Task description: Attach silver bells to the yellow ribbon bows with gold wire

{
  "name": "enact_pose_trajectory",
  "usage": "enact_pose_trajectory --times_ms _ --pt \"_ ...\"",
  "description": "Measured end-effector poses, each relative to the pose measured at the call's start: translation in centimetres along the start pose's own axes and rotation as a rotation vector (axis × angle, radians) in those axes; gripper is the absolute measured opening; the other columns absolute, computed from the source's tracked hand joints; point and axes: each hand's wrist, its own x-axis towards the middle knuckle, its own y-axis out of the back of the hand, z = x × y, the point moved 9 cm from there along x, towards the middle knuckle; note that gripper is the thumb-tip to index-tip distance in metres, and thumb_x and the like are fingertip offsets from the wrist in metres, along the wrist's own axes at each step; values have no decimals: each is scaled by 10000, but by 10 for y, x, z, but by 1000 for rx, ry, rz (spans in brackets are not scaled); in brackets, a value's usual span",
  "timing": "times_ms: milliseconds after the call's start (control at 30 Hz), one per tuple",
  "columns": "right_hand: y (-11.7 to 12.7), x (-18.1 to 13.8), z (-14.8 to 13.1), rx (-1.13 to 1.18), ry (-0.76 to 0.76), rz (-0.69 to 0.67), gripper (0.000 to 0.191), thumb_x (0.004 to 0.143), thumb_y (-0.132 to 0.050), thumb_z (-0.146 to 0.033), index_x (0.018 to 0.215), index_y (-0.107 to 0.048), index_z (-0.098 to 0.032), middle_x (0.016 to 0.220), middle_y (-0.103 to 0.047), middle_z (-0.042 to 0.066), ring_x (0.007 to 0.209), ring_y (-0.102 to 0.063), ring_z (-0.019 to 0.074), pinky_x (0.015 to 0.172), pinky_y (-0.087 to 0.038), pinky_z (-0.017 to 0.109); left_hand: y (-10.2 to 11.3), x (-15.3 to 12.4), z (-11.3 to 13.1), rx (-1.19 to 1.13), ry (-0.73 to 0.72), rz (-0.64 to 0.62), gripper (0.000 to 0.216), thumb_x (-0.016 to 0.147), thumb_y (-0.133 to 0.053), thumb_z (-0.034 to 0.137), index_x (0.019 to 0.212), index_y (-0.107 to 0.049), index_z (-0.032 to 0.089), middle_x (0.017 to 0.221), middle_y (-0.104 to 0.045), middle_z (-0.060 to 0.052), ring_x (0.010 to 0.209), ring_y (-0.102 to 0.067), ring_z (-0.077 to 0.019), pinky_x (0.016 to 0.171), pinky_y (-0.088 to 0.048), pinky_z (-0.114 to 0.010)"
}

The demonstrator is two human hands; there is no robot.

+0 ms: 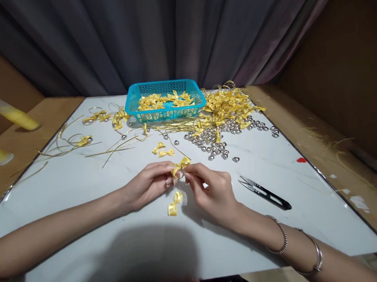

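My left hand (157,179) pinches the left side of a yellow ribbon bow (182,162) above the middle of the table. From the right, my right hand (210,190) closes thumb and forefinger at the same bow, where a thin gold cord loops below it and rises behind. What lies between the right fingertips is partly hidden. Just under the hands lies a loose yellow bow (175,203), and two more bows (166,153) rest beyond them. Thread snips (265,192) with black handles lie right of my right hand.
A blue basket (166,114) of yellow bows stands at the back. Beside it are a heap of corded bows (227,102) and many silver beads (209,137). Gold cords (112,152) spread leftward; yellow rolls (21,119) stand far left. A red scrap (301,160) lies near the right edge.
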Motion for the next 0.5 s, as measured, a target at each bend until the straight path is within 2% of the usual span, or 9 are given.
enact_pose_trajectory --times_ms 200,400,500 --pt "0 -1 -2 -12 29 2 196 812 -416 -82 836 -585 -179 670 -667 11 506 -570 93 473 -435 198 0 1 -1 -29 5 -25 124 732 -613 102 617 -655 81 638 -550 -39 596 -468 -90 559 -405 -186" --pt "-2 -3 -10 -89 136 25 233 781 -381 -39 847 -565 -165 670 -662 26 531 -582 111 502 -445 210 -1 0 -8 -23 44 -43 98 722 -627 111 632 -656 82 626 -542 -32 585 -460 -84 546 -398 -176" --pt "-3 -2 -10 -74 134 12 215 800 -381 -41 842 -556 -159 670 -654 29 541 -581 109 515 -446 208 -2 -1 -5 5 18 -27 93 710 -649 126 625 -660 89 630 -547 -31 595 -464 -87 547 -395 -173"
